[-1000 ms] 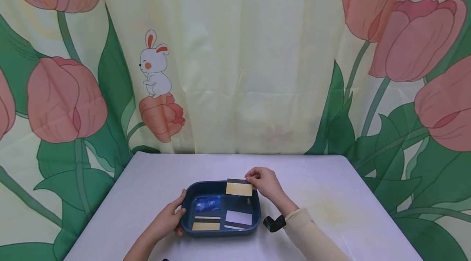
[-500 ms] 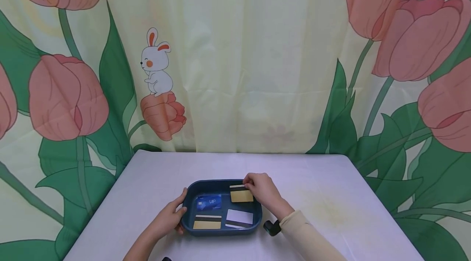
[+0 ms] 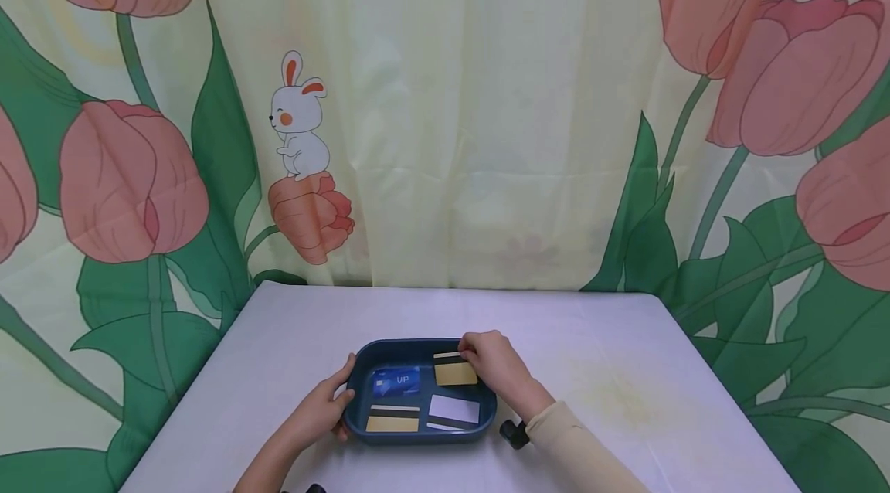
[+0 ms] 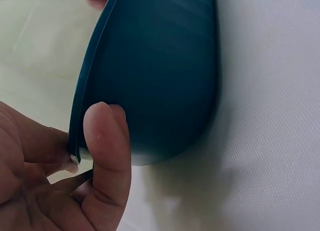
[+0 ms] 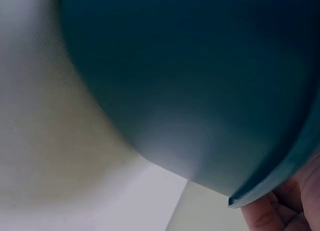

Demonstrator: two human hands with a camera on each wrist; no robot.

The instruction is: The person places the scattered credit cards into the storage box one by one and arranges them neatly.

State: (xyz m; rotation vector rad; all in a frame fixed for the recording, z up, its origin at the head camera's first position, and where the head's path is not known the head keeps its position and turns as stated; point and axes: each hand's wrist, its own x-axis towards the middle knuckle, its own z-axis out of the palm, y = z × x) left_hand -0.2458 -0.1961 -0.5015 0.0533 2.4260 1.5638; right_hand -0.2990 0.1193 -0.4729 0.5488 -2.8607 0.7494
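Note:
A dark blue rectangular tray (image 3: 420, 439) stands on the table with several cards inside. My left hand (image 3: 316, 412) grips its left end; in the left wrist view the fingers and thumb of that hand (image 4: 106, 156) lie about the tray's rim and outer wall (image 4: 160, 66). At the back right corner my right hand (image 3: 495, 365) pinches the top edge of a gold card (image 3: 455, 375) with a dark stripe, low inside the tray. The right wrist view shows mostly the tray's outer wall (image 5: 185, 81), with fingertips (image 5: 265, 217) at the rim and the card hidden.
Also in the tray lie a blue VIP card (image 3: 396, 382) at back left, a gold striped card (image 3: 392, 423) at front left and a pale lilac striped card (image 3: 454, 409) at front right. A white cloth covers the table (image 3: 591, 338); a tulip-print curtain (image 3: 452, 130) hangs behind.
My right hand has lowered the gold card from above the back rim down into the tray's back right corner. The left hand keeps its grip on the tray.

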